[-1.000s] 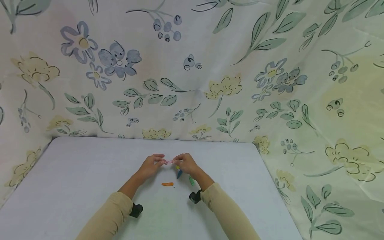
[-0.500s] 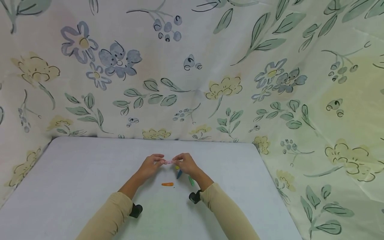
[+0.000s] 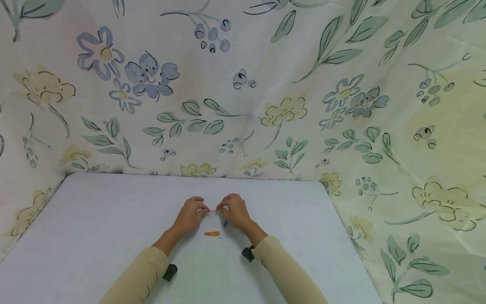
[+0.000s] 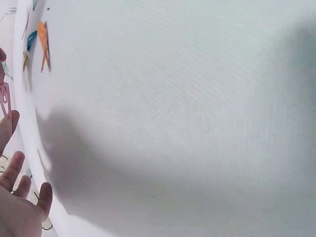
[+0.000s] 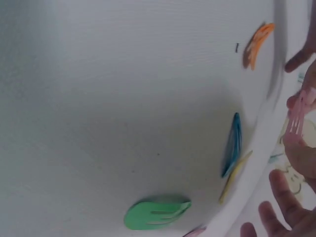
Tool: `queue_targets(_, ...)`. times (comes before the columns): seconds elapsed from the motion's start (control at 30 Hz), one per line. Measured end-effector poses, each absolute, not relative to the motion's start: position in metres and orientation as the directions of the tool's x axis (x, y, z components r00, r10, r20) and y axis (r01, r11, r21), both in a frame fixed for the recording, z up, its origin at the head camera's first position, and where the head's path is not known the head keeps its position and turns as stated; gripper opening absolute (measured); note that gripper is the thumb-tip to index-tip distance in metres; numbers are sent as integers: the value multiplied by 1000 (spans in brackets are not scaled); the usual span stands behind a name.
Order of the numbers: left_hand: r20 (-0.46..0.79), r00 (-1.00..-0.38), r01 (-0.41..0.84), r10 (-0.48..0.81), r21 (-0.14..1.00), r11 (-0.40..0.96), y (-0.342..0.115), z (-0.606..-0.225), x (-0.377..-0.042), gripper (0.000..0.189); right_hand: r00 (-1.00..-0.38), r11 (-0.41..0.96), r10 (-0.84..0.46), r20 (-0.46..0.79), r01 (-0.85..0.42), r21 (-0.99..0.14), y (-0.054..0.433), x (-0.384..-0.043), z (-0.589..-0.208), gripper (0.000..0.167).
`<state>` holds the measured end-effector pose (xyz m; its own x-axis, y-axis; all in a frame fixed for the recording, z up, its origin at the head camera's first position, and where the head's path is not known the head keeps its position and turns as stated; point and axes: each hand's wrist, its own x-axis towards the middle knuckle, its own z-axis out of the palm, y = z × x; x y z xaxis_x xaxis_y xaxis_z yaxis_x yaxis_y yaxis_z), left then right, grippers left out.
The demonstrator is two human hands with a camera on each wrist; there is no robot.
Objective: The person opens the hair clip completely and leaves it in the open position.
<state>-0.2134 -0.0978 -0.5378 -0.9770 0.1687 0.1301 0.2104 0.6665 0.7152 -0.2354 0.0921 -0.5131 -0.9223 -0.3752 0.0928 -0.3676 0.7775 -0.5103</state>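
Note:
A pink hair clip (image 3: 213,211) with slots along its length spans the gap between my two hands above the table. My left hand (image 3: 191,213) pinches one end between thumb and finger. The right hand (image 3: 235,213) pinches the other end. In the left wrist view the pink clip (image 4: 5,98) shows at the left edge; in the right wrist view the clip (image 5: 296,118) is at the right edge, lifted off the surface. Other fingers of both hands are spread there. Below the hands lies an orange hair clip (image 3: 211,233), and a blue hair clip (image 3: 225,223) is partly behind my right hand.
On the white table (image 3: 114,228) lie a green hair clip (image 5: 157,216), a yellow hair clip (image 5: 235,177) beside the blue one, and part of another pink item (image 5: 195,232). Black wrist cameras sit under both sleeves. Floral cloth (image 3: 228,139) stands behind the table.
Both hands have come slightly nearer to me with the pink hair clip. My right hand now hides the yellow clip and most of the green one in the head view.

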Motion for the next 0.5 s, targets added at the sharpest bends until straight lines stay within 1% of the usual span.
queue_targets(0.1,174,-967,255,187,660,707,-97,-539,-211,8,-915,785,-389,102,-388,-484,93,-234,-517,10)
queue_targets(0.23,212,-955,296,208,622,725,-97,-539,-209,8,-906,794,-407,116,-414,-445,92,-233,-519,9)
queue_targets(0.33,219,-950,312,225,597,739,-97,-541,-208,7,-896,797,-430,115,-436,-418,92,-233,-519,9)
queue_targets(0.5,206,-941,338,268,551,763,-98,-545,-209,8,-887,801,-457,63,-442,-404,95,-232,-521,11)
